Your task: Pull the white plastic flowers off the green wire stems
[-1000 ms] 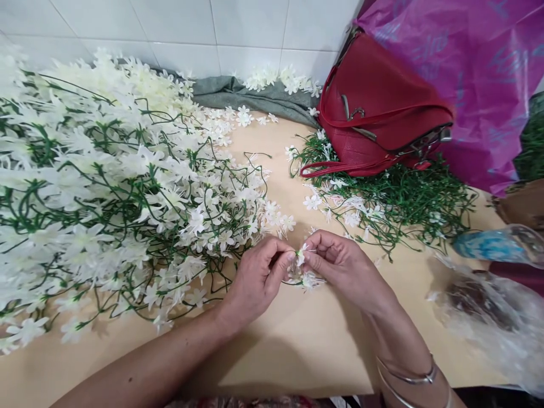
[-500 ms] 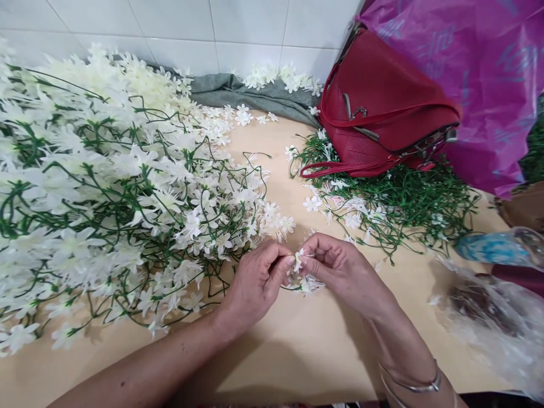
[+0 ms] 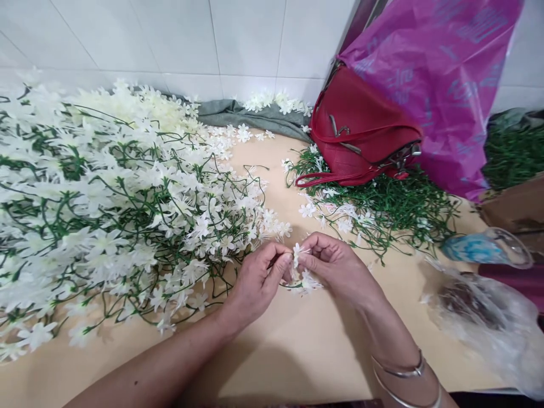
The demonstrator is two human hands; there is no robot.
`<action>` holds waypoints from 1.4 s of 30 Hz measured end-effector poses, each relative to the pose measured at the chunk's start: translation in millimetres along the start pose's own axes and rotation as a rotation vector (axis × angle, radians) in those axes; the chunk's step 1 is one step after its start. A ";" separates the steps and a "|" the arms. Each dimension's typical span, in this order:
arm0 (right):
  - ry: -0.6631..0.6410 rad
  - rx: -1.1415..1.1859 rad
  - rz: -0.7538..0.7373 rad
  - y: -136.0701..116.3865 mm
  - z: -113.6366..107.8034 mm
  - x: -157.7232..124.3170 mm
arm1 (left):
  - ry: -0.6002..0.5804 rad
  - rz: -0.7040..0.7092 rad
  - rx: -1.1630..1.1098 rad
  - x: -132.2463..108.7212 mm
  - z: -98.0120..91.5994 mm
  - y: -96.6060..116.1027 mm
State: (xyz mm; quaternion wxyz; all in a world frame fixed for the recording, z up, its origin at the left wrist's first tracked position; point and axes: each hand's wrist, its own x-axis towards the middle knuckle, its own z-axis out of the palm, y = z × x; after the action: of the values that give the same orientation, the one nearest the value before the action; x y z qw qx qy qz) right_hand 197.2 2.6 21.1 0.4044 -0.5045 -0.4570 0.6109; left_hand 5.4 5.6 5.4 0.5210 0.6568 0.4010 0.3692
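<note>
My left hand (image 3: 255,280) and my right hand (image 3: 335,266) meet over the tan table (image 3: 297,345), fingertips pinched together. Between them is a small white artificial flower sprig (image 3: 300,269) on a thin green stem; both hands grip it. More white petals of the sprig hang just below my right fingers. A large heap of white flowers on green stems (image 3: 114,204) lies directly left of my left hand. Two metal bangles (image 3: 402,377) circle my right wrist.
A red handbag (image 3: 361,130) rests on a pile of bare green stems (image 3: 395,207) at the back right, under a purple plastic sheet (image 3: 429,73). Grey cloth (image 3: 250,113) lies by the tiled wall. Clear plastic bags (image 3: 488,317) and a blue-capped bottle (image 3: 480,248) sit at right.
The camera has tipped up and shifted slightly, so more wall shows. My hands stay pinched on the sprig in nearly the same spot, fingers working slightly.
</note>
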 end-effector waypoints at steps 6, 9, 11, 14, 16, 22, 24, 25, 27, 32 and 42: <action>0.127 -0.001 -0.086 -4.5 -3.9 -0.8 | 0.062 -0.025 -0.141 0.9 -1.1 4.5; 0.199 -0.043 -0.117 -2.6 -6.5 0.8 | 0.077 -0.039 -0.209 0.8 -0.9 2.3; 0.221 -0.053 -0.137 -0.7 -7.6 2.1 | 0.099 -0.040 -0.255 -1.7 1.1 0.9; 0.233 -0.083 -0.141 0.8 -7.5 3.8 | 0.179 0.002 -0.261 -8.5 5.2 3.8; 0.240 -0.114 -0.145 1.2 -6.2 4.8 | 0.273 0.094 -0.232 -12.1 5.5 11.2; 0.228 -0.186 -0.175 9.6 -0.8 6.4 | 0.792 0.410 0.113 -10.5 -14.7 45.3; 0.214 -0.179 -0.163 12.7 0.8 6.5 | 0.851 0.458 0.279 -13.7 -19.0 48.9; 0.209 -0.173 -0.157 13.4 1.5 6.4 | 0.844 0.487 0.360 -16.6 -18.7 48.1; 0.203 -0.162 -0.153 12.9 2.4 6.2 | 0.742 0.585 0.527 -23.1 -13.5 42.1; 0.216 -0.275 -0.230 7.5 3.8 6.1 | 0.092 0.686 0.845 -15.2 3.4 13.3; 0.323 -1.271 -0.566 35.0 47.5 29.6 | 0.446 0.295 1.147 41.0 -29.6 -22.6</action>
State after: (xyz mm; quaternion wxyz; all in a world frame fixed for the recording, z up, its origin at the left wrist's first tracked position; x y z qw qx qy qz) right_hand 144.3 14.8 -16.6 0.2376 -0.5886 -0.7725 0.0154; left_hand -7.9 57.5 -8.6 -0.0663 0.7874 0.5391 0.2916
